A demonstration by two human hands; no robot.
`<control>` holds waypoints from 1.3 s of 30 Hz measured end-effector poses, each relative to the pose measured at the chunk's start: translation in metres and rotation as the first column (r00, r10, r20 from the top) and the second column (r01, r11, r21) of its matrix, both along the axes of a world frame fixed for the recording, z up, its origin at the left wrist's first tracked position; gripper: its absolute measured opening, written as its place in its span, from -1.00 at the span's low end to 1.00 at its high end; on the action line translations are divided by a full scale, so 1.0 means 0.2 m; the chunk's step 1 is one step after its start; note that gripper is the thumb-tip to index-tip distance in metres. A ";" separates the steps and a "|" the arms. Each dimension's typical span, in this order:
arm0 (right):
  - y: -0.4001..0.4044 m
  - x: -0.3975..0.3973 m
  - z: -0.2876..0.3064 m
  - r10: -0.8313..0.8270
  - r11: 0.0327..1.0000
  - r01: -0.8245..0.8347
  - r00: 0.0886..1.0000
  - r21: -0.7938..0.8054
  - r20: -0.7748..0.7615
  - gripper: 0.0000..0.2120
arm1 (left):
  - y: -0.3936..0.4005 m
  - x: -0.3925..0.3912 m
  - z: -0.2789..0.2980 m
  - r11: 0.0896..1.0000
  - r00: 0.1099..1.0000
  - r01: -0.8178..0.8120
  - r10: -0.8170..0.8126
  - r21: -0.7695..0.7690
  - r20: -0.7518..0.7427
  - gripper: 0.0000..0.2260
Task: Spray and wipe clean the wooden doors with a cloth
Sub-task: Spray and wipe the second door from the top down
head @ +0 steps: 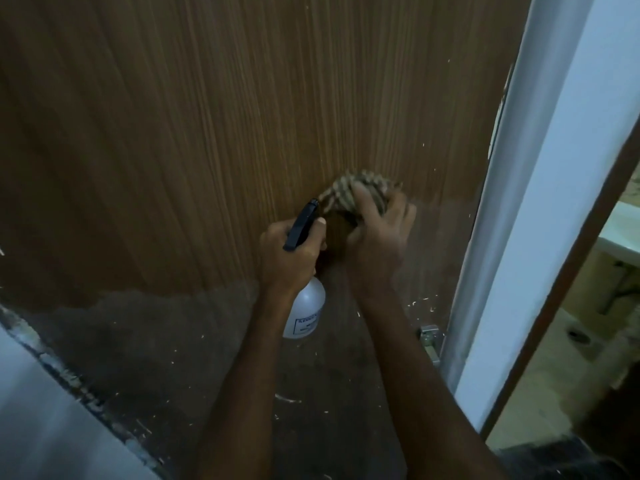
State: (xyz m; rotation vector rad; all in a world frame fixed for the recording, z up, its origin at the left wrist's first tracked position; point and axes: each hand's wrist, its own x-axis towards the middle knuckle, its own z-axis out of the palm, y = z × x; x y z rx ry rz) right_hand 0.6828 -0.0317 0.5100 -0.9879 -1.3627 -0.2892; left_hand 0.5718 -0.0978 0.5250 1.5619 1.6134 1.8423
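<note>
- Far left and low: pale wall edge [41, 410] beside a chipped, dark door edge.
- Across most of the view: wooden door [207, 133] with vertical grain, upper part a warm brown, lower band [156, 341] duller and darker, flecked with pale specks; whether damp or worn, cannot tell.
- Left of centre: left hand [289, 258], grip curled tight round the neck of a white spray bottle [306, 311], black trigger head [301, 225] aimed up toward the door, bottle body hanging below the fist.
- Just right of that: right hand [377, 233], fingers curled over a bunched striped cloth [353, 194], pressing it against the door face just right of the nozzle; blurred, so likely mid-stroke.
- Step in hand, as a judgement: wiping, at mid-height near the door's right edge.
- Next move probably calls for: working the cloth down into the speckled lower band, spraying first from the left-hand bottle, with firm pressure over the flecks.
- Lower right: metal latch fitting [429, 337] at the door's edge.
- Right: white door frame [540, 202], then an opening onto a tiled room [588, 323].
</note>
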 end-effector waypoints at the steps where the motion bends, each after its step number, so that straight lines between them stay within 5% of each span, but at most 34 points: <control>1: 0.02 -0.01 0.09 -0.004 1.000 0.005 0.999 0.016 -0.038 -0.55 | 0.00 0.01 0.00 1.000 1.000 -0.005 0.005 -0.001 -0.004 -0.67; 5: 0.01 0.02 -0.14 -0.010 0.998 0.010 1.000 0.069 0.009 -0.65 | 0.03 0.05 0.00 1.000 1.000 0.006 -0.006 -0.003 -0.022 -0.68; 9: -0.01 0.17 -0.57 0.118 0.991 -0.112 0.989 -0.071 0.093 -0.56 | 0.05 0.10 -0.01 0.999 0.999 0.047 -0.047 -0.009 -0.020 -0.67; 15: 0.09 0.18 -0.03 0.029 0.999 -0.027 0.993 0.019 -0.111 -0.61 | 0.11 0.23 -0.04 0.999 0.998 0.036 -0.038 -0.031 -0.056 -0.69; 19: 0.10 0.27 -0.34 0.052 0.998 -0.053 0.998 0.024 0.040 -0.70 | 0.15 0.29 -0.06 0.998 0.997 0.053 -0.056 -0.042 -0.050 -0.69; 22: 0.07 0.37 -0.63 0.138 0.986 -0.130 0.988 -0.108 0.063 -0.36 | 0.16 0.33 -0.06 0.997 0.996 0.074 -0.075 -0.037 -0.037 -0.67; 28: 0.18 0.40 -0.03 0.026 1.000 -0.023 0.991 0.019 -0.134 -0.45 | 0.20 0.41 -0.04 0.997 0.995 0.062 -0.065 -0.043 -0.075 -0.69; 35: 0.16 0.59 -0.59 0.109 0.992 -0.103 0.991 -0.068 0.084 -0.40 | 0.24 0.50 -0.03 0.991 0.989 0.135 -0.136 -0.023 -0.063 -0.68; 39: 0.27 0.64 -0.22 0.073 0.997 -0.071 0.996 0.033 -0.056 -0.51 | 0.27 0.57 -0.01 0.991 0.989 0.123 -0.127 -0.061 -0.075 -0.66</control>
